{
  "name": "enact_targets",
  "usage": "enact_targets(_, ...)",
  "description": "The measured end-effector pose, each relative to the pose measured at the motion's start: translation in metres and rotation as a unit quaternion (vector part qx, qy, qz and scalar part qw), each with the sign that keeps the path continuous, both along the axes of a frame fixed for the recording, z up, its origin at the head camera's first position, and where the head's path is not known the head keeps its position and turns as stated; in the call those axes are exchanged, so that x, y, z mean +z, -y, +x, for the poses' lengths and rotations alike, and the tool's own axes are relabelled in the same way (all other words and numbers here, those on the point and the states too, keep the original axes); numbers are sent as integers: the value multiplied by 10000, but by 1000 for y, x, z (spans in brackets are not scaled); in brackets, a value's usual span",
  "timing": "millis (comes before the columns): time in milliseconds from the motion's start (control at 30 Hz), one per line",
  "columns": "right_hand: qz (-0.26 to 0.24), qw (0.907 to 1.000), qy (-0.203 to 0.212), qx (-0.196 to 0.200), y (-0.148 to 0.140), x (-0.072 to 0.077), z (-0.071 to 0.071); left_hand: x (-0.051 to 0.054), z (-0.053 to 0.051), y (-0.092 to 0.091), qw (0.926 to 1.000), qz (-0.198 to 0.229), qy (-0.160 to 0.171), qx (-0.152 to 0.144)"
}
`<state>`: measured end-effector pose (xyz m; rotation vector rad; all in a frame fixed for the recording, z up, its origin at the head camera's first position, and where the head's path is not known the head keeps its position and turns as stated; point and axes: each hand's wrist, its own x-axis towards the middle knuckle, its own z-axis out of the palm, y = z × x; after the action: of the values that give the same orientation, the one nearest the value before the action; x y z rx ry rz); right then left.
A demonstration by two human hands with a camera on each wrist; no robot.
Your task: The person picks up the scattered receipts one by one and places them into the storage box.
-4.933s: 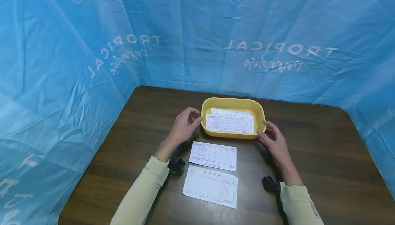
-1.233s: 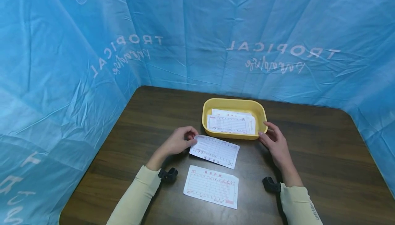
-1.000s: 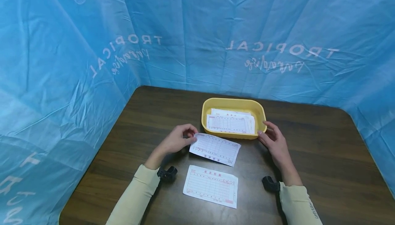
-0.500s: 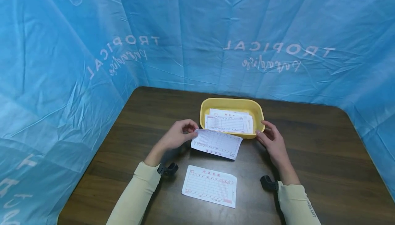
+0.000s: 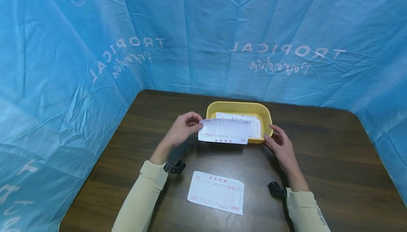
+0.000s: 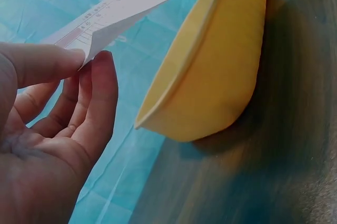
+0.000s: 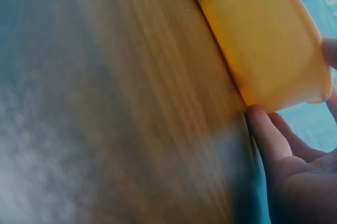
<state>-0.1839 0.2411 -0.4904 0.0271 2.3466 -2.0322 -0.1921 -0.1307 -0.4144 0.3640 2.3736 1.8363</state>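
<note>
My left hand point(image 5: 184, 127) pinches a printed receipt slip point(image 5: 224, 131) by its left end. In the left wrist view, the thumb and fingertips of that hand point(image 6: 58, 113) meet at the corner of the slip point(image 6: 121, 11). The slip hangs over the near rim of a yellow plastic basket point(image 5: 259, 109), covering part of the slips point(image 5: 257, 129) inside. At the basket's near right corner, my right hand point(image 5: 283, 145) holds on with thumb and fingers. The right wrist view has that hand point(image 7: 305, 176) against the end of the basket point(image 7: 268, 34).
Another receipt slip point(image 5: 216, 192) with red print lies flat on the dark wooden table point(image 5: 334, 154), between the forearms. Blue printed cloth point(image 5: 203, 48) hangs behind and to the left of the table. Each wrist wears a black camera strap.
The left hand reached down from beside the basket to the upper slip on the table, pinched it, and raised it to the basket's near rim. The right hand stays at the basket's corner.
</note>
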Motion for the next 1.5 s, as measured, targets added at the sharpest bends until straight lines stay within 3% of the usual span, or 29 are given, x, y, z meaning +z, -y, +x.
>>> enact_targets(400,92,9999,117,-67,-2,0,3,0,-15,-8,9995,183,-5,244)
enact_targets(667,96,9998,171,-30,-1,0,2,-6,-23,-21,9975,429,36,556)
enact_targets(1100,115,9997,206,-63,-1,-2,1,-10,-33,-37,9970,3,85,764)
enact_targets(1500,96,9999,68,62,-2,0,0,-16,-35,-46,9974,-450,-173,542)
